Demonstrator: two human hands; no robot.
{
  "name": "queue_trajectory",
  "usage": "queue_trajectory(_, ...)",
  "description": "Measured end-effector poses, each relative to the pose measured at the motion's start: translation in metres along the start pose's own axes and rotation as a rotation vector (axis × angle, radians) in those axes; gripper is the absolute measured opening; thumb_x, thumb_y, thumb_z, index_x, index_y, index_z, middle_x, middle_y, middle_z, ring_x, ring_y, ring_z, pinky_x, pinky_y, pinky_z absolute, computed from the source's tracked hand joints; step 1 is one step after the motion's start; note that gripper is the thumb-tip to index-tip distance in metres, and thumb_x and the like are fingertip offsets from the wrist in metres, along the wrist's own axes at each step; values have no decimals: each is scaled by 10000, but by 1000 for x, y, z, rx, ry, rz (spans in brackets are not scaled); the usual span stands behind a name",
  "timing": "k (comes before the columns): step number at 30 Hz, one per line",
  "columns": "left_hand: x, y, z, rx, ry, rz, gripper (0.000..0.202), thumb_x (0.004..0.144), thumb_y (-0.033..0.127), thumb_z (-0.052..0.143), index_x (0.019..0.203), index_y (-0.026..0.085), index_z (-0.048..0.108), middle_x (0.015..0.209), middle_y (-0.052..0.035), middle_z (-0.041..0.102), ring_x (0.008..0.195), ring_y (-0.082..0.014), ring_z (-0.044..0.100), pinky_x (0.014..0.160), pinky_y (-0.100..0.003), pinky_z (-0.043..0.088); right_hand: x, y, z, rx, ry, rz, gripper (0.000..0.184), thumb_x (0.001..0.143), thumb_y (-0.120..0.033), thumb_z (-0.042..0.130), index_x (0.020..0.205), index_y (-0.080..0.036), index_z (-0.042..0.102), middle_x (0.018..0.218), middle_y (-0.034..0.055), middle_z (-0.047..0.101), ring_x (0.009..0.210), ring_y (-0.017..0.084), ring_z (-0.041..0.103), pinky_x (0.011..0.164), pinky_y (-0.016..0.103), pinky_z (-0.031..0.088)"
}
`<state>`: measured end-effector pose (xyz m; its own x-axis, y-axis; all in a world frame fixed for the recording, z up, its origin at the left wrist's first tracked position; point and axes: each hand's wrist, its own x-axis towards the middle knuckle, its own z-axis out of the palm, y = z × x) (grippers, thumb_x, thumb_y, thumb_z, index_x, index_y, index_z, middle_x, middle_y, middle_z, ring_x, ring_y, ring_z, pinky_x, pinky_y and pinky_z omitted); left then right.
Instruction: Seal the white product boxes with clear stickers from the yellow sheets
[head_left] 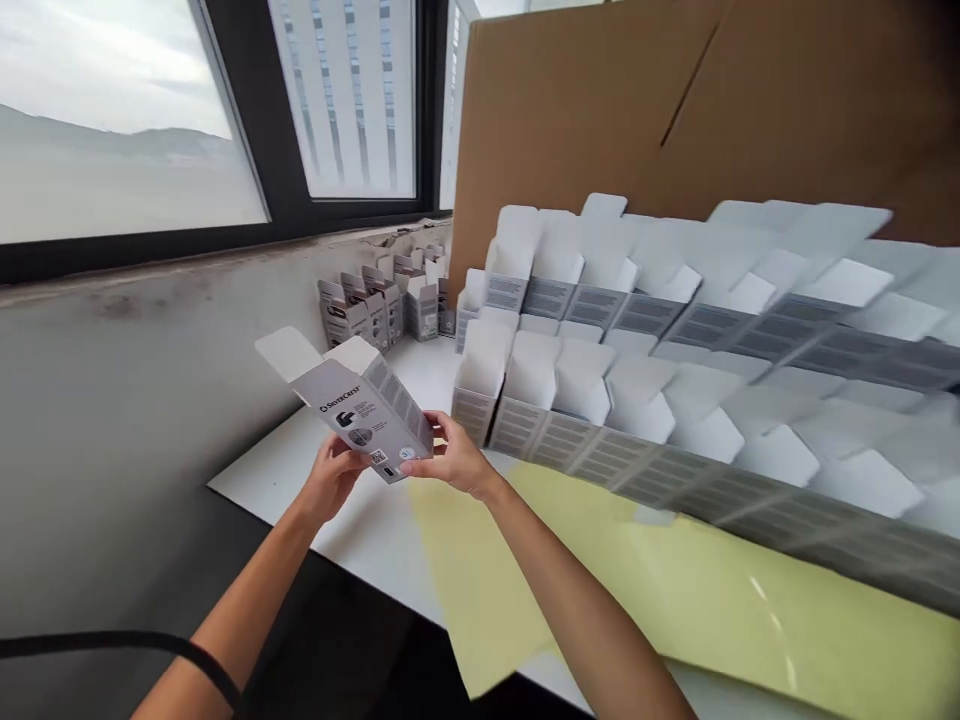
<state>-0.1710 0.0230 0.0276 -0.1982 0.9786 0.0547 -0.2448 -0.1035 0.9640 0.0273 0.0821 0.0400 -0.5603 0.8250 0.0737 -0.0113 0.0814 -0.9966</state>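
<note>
Between my two hands is a grey SilverCrest carton [375, 415], tilted, its white top flaps standing open toward the upper left. My left hand [335, 478] grips the carton's lower left side, thumb on the printed front. My right hand [454, 458] holds its lower right side, thumb near the bottom edge and fingers behind. The front shows product pictures and a QR code. I cannot see inside the carton. It is held above the white table [300, 470].
Rows of open-topped cartons [592, 430] fill the right side before a large brown cardboard box [585, 120]. More cartons [375, 310] stand by the wall. A yellow sheet [495, 580] covers part of the table. A black cable [120, 640] crosses the lower left.
</note>
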Motion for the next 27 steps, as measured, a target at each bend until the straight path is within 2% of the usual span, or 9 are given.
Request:
queue_trajectory(4,-26,-11,38,-46,-158,-59,395,557,250,773,946,207,722,957,-83,727,975,-324,657,844,-449,532,-77,-8,-22,-136,232,-118,751,564,-331,871,1224,-215,534,1193,75,628,1074,226,609,891,355,533)
queue_trajectory(6,-34,-17,54,-78,-162,-23,397,584,272,769,971,208,711,1010,-72,712,984,-293,644,840,-424,537,-112,-10,-35,-229,345,-131,729,579,-320,854,1224,-218,530,1187,73,626,1051,220,610,874,355,541)
queue_trajectory(8,-39,-23,66,-137,-57,39,383,604,276,751,980,228,694,1045,-38,686,948,-229,636,799,-354,541,-142,-9,-48,-330,435,-120,699,603,-295,829,1228,-220,526,1200,76,614,1051,219,606,871,357,544)
queue_trajectory(12,-43,-37,78,-89,272,192,357,657,219,733,1004,223,648,1012,-10,645,854,-146,634,701,-254,500,-182,2,-66,-530,545,-55,661,638,-254,774,1247,-220,517,1205,89,586,1072,237,591,883,380,546)
queue_trajectory(15,-49,-41,88,17,362,373,408,648,138,784,1014,199,613,1002,-2,638,830,-129,641,718,-255,490,-192,13,-70,-634,582,-1,651,642,-250,753,1247,-206,518,1184,97,579,1083,263,575,922,426,530)
queue_trajectory(19,-66,-37,122,98,190,631,475,671,106,810,1081,208,594,1062,-12,632,837,-135,646,735,-282,498,-194,19,-72,-699,575,30,691,659,-251,737,1305,-212,497,1200,101,572,1126,282,553,961,445,512)
queue_trajectory(24,-92,-30,184,174,-120,846,467,731,101,744,1157,238,612,1112,-46,597,851,-167,632,770,-345,508,-219,16,-76,-681,584,-38,903,706,-378,787,1478,-239,340,1474,127,429,1380,316,370,1092,471,421)
queue_trajectory(25,-98,-29,196,192,-183,863,437,751,85,716,1151,231,619,1089,-54,602,879,-180,626,780,-352,505,-230,16,-77,-659,641,-70,841,738,-408,768,1459,-235,371,1470,130,437,1369,307,389,1062,450,447)
queue_trajectory(27,-109,-31,219,250,-358,867,347,798,53,649,1105,215,634,1005,-60,626,934,-201,616,801,-354,501,-257,18,-79,-591,827,-111,495,846,-415,663,1279,-206,547,1283,125,579,1166,254,558,883,358,524)
